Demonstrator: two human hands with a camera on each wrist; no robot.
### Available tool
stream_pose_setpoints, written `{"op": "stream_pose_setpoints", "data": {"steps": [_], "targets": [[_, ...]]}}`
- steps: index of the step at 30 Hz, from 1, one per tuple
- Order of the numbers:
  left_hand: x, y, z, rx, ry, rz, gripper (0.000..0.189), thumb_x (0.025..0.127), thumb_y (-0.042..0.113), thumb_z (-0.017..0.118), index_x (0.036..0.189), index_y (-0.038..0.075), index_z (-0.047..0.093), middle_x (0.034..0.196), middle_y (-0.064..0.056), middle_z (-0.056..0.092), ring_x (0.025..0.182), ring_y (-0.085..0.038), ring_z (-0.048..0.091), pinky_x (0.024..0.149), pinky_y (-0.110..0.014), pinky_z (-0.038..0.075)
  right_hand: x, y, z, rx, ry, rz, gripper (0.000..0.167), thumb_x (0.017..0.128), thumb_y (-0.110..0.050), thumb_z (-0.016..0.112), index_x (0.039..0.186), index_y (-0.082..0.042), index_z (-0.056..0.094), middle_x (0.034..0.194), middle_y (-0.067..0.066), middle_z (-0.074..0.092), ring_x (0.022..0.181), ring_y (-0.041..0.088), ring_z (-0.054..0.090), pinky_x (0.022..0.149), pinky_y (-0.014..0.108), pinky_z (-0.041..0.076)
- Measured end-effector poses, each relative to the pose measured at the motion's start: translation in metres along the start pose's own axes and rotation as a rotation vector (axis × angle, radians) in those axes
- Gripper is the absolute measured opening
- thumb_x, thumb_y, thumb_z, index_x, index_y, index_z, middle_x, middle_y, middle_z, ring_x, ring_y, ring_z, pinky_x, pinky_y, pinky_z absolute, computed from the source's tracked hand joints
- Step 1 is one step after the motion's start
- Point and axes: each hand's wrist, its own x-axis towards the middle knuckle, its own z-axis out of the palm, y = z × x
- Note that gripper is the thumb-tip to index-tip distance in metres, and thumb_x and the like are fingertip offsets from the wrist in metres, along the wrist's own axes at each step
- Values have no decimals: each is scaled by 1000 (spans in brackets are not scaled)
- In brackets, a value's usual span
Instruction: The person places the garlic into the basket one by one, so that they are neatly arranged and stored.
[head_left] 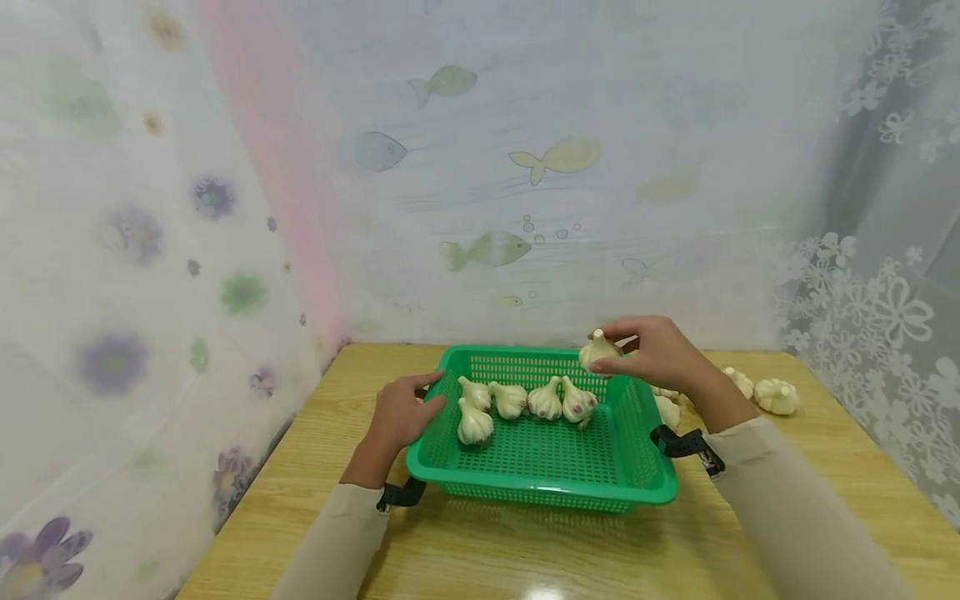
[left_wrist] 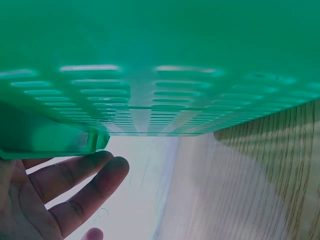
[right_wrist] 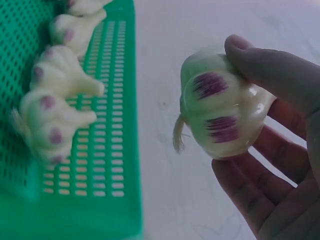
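In the head view, my right hand (head_left: pixel 660 354) holds a garlic bulb (head_left: pixel 595 353) above the back right of a green plastic basket (head_left: pixel 540 483). Its thumb and fingertips grip the bulb; purple streaks mark this garlic bulb (right_wrist: pixel 220 107) in the right wrist view. My left hand (head_left: pixel 399 412) grips the basket's left rim, thumb and index finger over the edge. From below, the left wrist view shows other fingers (left_wrist: pixel 82 192) of that hand extended beneath the rim. Inside the basket, several garlic bulbs (head_left: pixel 544 400) lie along the back and left side.
More garlic bulbs (head_left: pixel 776 397) lie on the wooden table (head_left: pixel 757 517) right of the basket, some partly hidden by the right forearm and basket wall. A patterned curtain (head_left: pixel 480 183) hangs behind the table, with further sheets at both sides.
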Motion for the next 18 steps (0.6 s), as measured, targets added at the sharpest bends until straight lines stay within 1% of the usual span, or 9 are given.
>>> {"op": "stream_pose_setpoints", "data": {"steps": [2,5,10,13,15,17,18], "targets": [[0,0,0,-1,-3,1,47,98,30,64,145,25,63,122,-7,75,107,-28,70,112,-71,28,5,-3,7,44,-25,11,56,83,-38,87,131,-13,72,129,10,70,112,29,71,89,41,61],[1,0,0,4,-4,1,48,98,31,64,145,25,63,114,-4,77,105,-27,70,112,-71,28,13,-9,16,88,-54,20,57,82,-38,88,131,-12,72,130,9,69,116,29,70,91,42,61],[1,0,-1,6,-1,-2,48,97,30,63,145,26,64,91,2,75,97,-24,70,105,-66,33,26,-18,30,108,-88,12,58,81,-36,89,129,-8,72,127,10,71,116,29,68,91,42,61],[2,-1,-1,8,-2,1,48,97,30,63,145,26,63,84,3,73,89,-19,68,99,-60,36,33,-22,38,70,-108,19,57,80,-39,89,127,-11,74,125,7,73,115,27,69,91,42,61],[2,-1,-1,4,-6,2,48,97,30,64,145,25,63,85,3,73,81,-17,66,92,-55,38,36,-24,44,28,-124,19,56,80,-41,89,126,-12,75,124,5,74,115,27,69,93,45,60],[2,-1,-1,2,-12,1,48,97,30,63,145,25,63,84,2,72,72,-16,64,85,-50,40,39,-25,49,-4,-142,21,57,79,-44,89,125,-14,76,124,5,74,115,27,70,94,47,58],[2,-1,-1,3,-14,0,48,97,30,63,145,26,63,84,2,72,71,-16,63,84,-49,40,41,-26,52,-9,-154,19,56,79,-44,88,125,-14,76,124,5,75,115,27,70,95,49,58]]}}
